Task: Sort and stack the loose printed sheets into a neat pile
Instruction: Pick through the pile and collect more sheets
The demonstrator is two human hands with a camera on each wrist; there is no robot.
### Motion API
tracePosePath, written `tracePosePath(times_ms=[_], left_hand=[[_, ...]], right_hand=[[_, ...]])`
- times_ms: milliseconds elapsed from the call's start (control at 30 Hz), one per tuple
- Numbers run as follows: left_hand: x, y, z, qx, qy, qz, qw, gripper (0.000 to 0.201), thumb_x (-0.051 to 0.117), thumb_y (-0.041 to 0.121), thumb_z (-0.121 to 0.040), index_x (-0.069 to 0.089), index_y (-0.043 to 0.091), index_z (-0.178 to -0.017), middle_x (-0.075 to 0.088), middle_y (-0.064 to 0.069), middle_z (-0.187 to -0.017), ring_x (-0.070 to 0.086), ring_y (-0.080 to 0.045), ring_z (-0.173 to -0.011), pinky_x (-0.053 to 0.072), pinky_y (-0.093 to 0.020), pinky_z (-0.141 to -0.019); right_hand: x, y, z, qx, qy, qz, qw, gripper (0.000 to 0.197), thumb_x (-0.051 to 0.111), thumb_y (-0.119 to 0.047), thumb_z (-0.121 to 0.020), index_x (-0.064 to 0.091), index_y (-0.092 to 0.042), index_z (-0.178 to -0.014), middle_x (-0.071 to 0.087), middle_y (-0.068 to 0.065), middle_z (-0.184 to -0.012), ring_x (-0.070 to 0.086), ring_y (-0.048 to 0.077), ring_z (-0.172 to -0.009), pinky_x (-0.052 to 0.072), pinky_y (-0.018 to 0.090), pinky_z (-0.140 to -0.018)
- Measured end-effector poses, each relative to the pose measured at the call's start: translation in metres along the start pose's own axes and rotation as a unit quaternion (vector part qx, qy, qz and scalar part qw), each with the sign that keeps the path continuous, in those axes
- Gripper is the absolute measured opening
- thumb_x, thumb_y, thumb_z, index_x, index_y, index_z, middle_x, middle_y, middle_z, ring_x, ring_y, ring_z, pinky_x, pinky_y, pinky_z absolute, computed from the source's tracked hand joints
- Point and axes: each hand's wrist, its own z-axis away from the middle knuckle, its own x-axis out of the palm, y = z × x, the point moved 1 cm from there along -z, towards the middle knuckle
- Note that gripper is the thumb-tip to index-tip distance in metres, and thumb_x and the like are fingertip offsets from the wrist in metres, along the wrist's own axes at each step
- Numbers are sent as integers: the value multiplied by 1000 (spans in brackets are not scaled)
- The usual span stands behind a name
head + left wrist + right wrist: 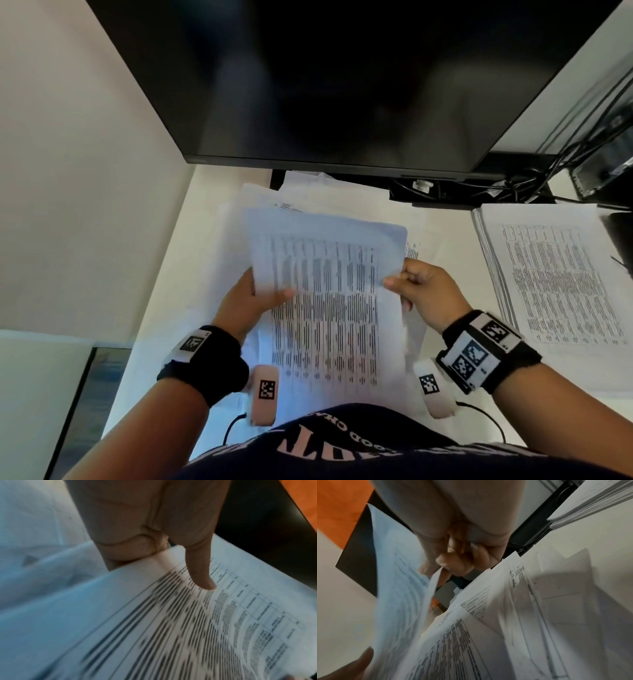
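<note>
A printed sheet (325,291) covered in columns of dark text is held up over the desk between both hands. My left hand (250,298) grips its left edge, thumb on the printed face (202,577) and fingers behind. My right hand (414,284) pinches the right edge with curled fingers (453,562). Under the held sheet lie several loose printed sheets (308,198), spread unevenly (513,608). A squared pile of printed sheets (555,274) sits at the right of the desk.
A dark monitor (342,85) hangs over the back of the white desk (191,219). Black cables (513,185) run behind the right pile. A wall stands at the left. Wrist-camera cords trail near my body.
</note>
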Motion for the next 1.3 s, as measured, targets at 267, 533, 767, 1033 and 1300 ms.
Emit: tracePosePath(times_ms=[267, 533, 767, 1033, 1300], left_hand=[[-28, -22, 24, -16, 45, 70, 996, 36, 86, 14, -60, 74, 13, -94, 77, 2, -85, 72, -9, -79, 48, -31, -80], [-48, -44, 39, -25, -84, 190, 978, 54, 93, 34, -19, 75, 7, -63, 69, -23, -74, 67, -33, -62, 55, -35, -62], [-45, -38, 34, 62, 123, 55, 989, 60, 74, 47, -46, 69, 4, -85, 70, -18, -85, 67, -33, -80, 53, -42, -73], [-28, -12, 23, 53, 136, 198, 969, 27, 77, 0, -65, 69, 0, -91, 76, -7, -86, 71, -26, -81, 57, -34, -72], [-27, -29, 20, 20, 32, 169, 985, 50, 84, 23, -51, 76, 5, -97, 71, -22, -105, 68, -35, -99, 51, -47, -89]], right_hand=[[24, 7, -33, 119, -15, -52, 991, 46, 32, 21, -85, 59, -5, -113, 66, 3, -74, 59, 8, -61, 46, 13, -55], [65, 17, -25, 128, -84, 230, 961, 17, 64, -38, -86, 54, -25, -82, 58, -9, -77, 54, 7, -68, 36, 19, -54], [37, 22, -21, 115, -29, 68, 991, 7, 62, -22, -90, 67, -25, -95, 68, -2, -85, 61, 16, -77, 45, 23, -68], [30, 26, -24, 82, -178, 139, 971, 46, 48, 9, -83, 71, -31, -85, 73, -5, -94, 67, 13, -91, 51, 34, -88], [-4, 10, -96, 48, 31, 144, 988, 41, 37, 5, -94, 62, -19, -115, 63, -3, -111, 59, 7, -96, 41, 6, -77]])
